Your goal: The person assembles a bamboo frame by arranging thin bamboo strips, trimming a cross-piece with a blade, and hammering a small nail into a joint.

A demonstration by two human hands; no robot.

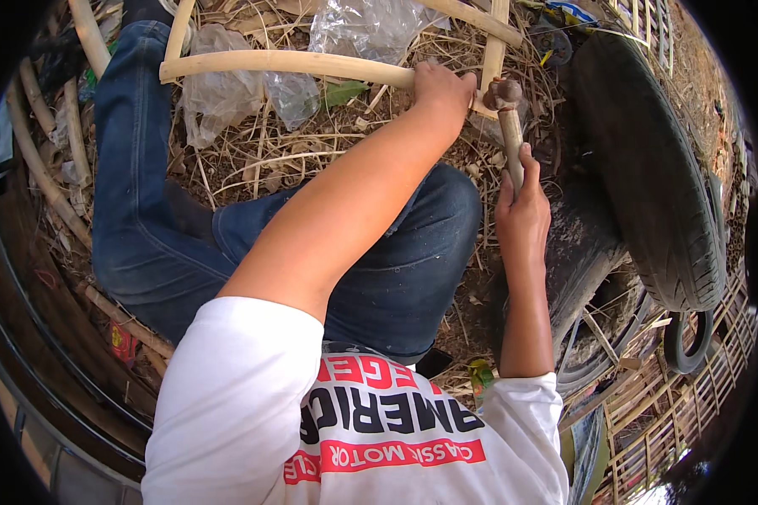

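A pale frame of split bamboo or wood pieces lies on the ground ahead of me. My left hand (442, 91) is closed around the right end of its near crosspiece (286, 61), beside the joint with an upright piece (494, 55). My right hand (522, 202) grips the wooden handle of a hammer (512, 135). Its rusty head rests at or just over the near end of that upright, close to my left fingers; contact cannot be made out. Any nail at the joint is hidden.
Old tyres (648, 168) stand and lie close on my right, beside a bamboo lattice (682, 404). Clear plastic sheets (219, 93) and dry straw cover the ground. My bent leg in jeans (135, 168) is at the left, near bamboo poles (46, 185).
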